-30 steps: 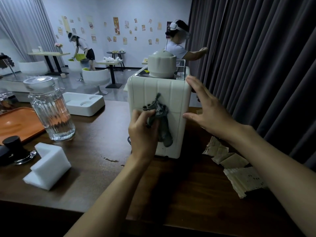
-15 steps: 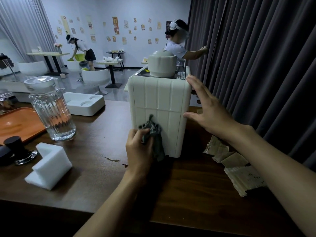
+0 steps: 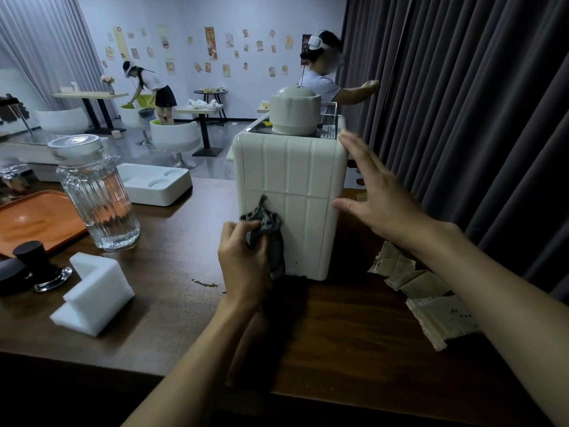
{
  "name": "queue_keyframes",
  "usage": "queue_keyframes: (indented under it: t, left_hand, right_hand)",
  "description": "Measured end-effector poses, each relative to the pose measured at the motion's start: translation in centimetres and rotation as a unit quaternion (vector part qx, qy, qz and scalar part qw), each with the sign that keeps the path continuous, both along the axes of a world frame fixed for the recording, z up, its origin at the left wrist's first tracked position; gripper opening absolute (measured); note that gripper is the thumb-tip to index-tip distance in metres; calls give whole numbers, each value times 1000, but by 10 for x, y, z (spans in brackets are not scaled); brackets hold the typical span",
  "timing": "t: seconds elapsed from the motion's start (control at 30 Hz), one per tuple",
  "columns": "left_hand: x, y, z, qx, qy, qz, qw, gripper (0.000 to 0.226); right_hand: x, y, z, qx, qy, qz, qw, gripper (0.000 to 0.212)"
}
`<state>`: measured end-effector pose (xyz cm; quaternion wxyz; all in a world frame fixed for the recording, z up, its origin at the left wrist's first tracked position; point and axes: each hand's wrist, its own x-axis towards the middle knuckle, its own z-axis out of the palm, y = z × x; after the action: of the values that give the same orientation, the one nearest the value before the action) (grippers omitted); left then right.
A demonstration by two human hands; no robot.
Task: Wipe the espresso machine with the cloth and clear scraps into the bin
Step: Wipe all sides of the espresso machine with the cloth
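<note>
The white ribbed espresso machine (image 3: 295, 180) stands on the dark wooden table (image 3: 172, 272), its back panel facing me. My left hand (image 3: 243, 263) grips a crumpled grey cloth (image 3: 268, 229) and presses it against the lower left of that panel. My right hand (image 3: 378, 195) lies flat with spread fingers against the machine's right side, holding nothing. Torn cardboard scraps (image 3: 425, 297) lie on the table to the right of the machine, under my right forearm. No bin is in view.
A ribbed glass jar (image 3: 95, 195), an orange tray (image 3: 34, 220), a white foam block (image 3: 92, 294), a black tamper (image 3: 34, 260) and a white moulded tray (image 3: 154, 183) sit at the left. A dark curtain (image 3: 462, 118) hangs at the right. Two people work in the room behind.
My left hand slid the cloth down the machine's back panel from mid-height to the lower left, then a little back up. My right hand stayed against the side.
</note>
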<state>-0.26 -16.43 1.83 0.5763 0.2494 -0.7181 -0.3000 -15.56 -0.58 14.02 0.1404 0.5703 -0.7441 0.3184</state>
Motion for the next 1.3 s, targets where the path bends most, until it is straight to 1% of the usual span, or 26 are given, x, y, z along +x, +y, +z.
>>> queue_keyframes:
  t: [0.07,0.17,0.2,0.37,0.5,0.67,0.73,0.83,1.0,1.13,1.3]
  left_hand:
    - [-1,3,-2,7,-2,4,1000,22]
    - [-1,19,-22,27,-59,-22,998,20]
    - [-1,21,-24,31,-64,-32,997,19]
    - [-14,24,-2,3,-18,-37,999,21]
    - [-13,35,-24,13,-59,-39,997,20]
    - [-19,34,-16,18,-40,-42,998,22]
    - [-16,39,-22,25,-48,-43,998,23]
    - [-14,48,-29,64,-70,-49,994,23]
    - [-20,55,-20,108,-30,-71,991,22]
    - [-20,66,-31,172,-34,-80,981,18]
    - [-25,69,-32,242,-28,-72,967,25]
  right_hand:
    - [1,0,0,0,1,-2,1000,99]
    - [1,0,1,2,0,-5,1000,99]
    - [1,0,0,2,0,-3,1000,99]
    - [0,-1,-1,0,-3,0,1000,100]
    - [2,1,0,0,-5,-3,1000,99]
    - [4,1,1,0,-7,-2,1000,99]
    - [4,1,1,-5,-6,-1,1000,99]
    - [4,1,0,-5,-6,-3,1000,100]
    - [3,0,0,-5,-2,-5,1000,99]
    - [3,1,-1,-4,-3,-5,1000,99]
    - [2,0,-1,-4,-3,-6,1000,100]
